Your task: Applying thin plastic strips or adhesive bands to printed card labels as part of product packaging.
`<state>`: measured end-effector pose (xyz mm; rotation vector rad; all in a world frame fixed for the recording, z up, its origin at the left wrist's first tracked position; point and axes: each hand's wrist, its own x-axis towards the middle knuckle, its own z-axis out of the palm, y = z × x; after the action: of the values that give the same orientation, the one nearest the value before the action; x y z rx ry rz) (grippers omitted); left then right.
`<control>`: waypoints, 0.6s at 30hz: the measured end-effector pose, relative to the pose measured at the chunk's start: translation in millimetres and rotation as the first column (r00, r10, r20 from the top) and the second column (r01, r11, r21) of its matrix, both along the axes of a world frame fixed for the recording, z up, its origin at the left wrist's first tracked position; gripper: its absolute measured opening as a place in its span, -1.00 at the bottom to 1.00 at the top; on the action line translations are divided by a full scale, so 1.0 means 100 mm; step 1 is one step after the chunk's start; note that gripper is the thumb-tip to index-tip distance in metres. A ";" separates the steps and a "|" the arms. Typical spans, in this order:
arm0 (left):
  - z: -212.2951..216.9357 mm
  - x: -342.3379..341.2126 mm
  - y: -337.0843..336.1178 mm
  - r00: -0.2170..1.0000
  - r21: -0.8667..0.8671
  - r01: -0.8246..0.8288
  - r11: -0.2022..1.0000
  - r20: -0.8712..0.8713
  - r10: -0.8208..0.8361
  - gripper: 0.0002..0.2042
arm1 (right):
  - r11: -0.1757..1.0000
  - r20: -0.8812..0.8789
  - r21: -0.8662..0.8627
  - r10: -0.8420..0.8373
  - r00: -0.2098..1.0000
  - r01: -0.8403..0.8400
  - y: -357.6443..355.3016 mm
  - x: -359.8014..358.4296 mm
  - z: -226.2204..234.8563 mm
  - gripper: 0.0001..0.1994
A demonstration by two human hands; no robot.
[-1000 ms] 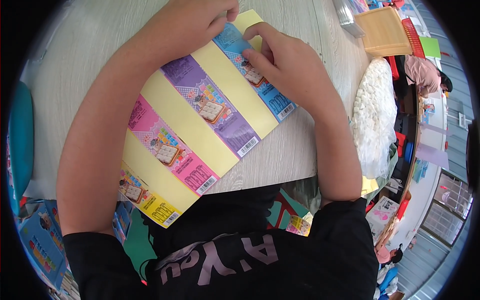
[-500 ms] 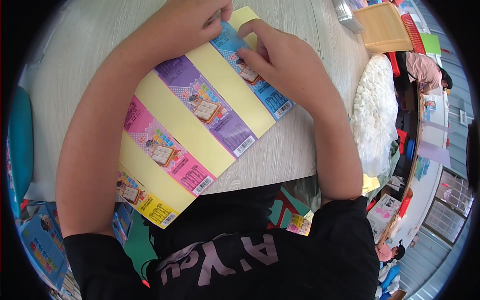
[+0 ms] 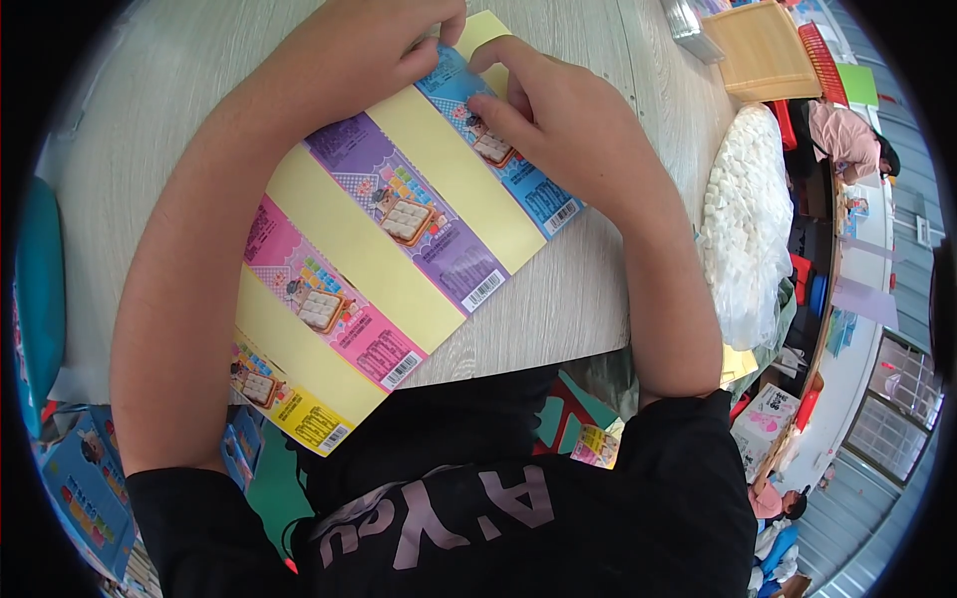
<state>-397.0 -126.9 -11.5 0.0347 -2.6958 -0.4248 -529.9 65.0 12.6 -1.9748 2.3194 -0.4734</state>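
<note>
We see a flat yellow sheet (image 3: pixel 377 261) lying slantwise on the bench (image 3: pixel 543 309), whose pale top shows a fine wood-like grain. The sheet's near left corner juts past the bench edge, over the lap. Four long printed strips lie in parallel across it: a yellow strip (image 3: pixel 311 419), a pink strip (image 3: pixel 371 341), a purple strip (image 3: pixel 449 267) with a soft sheen, and a blue strip (image 3: pixel 538 191), with bare bands of sheet between them.

The right hand (image 3: pixel 578 120) is over the blue strip; its thumb and bent forefinger stand apart, the thumb tip on the strip. The left hand (image 3: pixel 411 38) curls by the strip's far end, its fingers bent; we cannot tell whether they pinch anything.

To the right we find a bulging clear plastic bag (image 3: pixel 746 214) of small, lumpy white pieces, a smooth tan tray (image 3: pixel 763 50) with rounded corners, and a red latticed basket (image 3: pixel 823 65).
</note>
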 end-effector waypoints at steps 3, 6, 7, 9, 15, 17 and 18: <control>-0.01 -0.02 0.01 1.000 0.017 0.007 1.000 -0.011 -0.006 -0.96 | 1.000 -0.005 0.000 0.000 1.000 0.000 0.01 -0.01 -0.01 -0.73; -0.03 -0.02 -0.02 0.999 0.014 0.020 1.000 -0.042 -0.019 -0.97 | 1.000 -0.017 -0.009 0.006 1.000 -0.006 0.01 0.00 -0.02 -0.70; -0.03 -0.02 -0.02 0.999 0.006 0.022 1.000 -0.046 -0.022 -0.97 | 1.000 -0.034 -0.020 0.010 0.999 -0.011 0.02 0.00 -0.02 -0.69; -0.02 -0.03 -0.01 0.998 -0.001 0.026 1.000 -0.052 -0.026 -0.97 | 1.000 -0.050 -0.019 0.013 0.999 -0.014 0.02 0.01 -0.03 -0.68; 0.01 0.01 -0.01 0.996 -0.049 0.029 0.998 -0.085 -0.033 -0.95 | 1.000 -0.047 0.004 0.023 0.999 -0.022 0.00 0.04 -0.01 -0.69; 0.03 0.00 0.01 0.992 -0.079 0.026 0.997 -0.118 -0.036 -0.94 | 1.000 -0.040 0.015 0.011 0.999 -0.010 0.00 0.04 0.00 -0.69; 0.03 0.00 0.01 0.992 -0.079 0.027 0.997 -0.119 -0.036 -0.94 | 1.000 -0.047 0.017 0.002 0.999 -0.001 0.00 0.05 0.00 -0.70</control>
<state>-397.0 -125.7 -8.7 -0.0536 -2.5939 -0.3216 -524.9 65.4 13.1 -2.0015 2.3404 -0.4096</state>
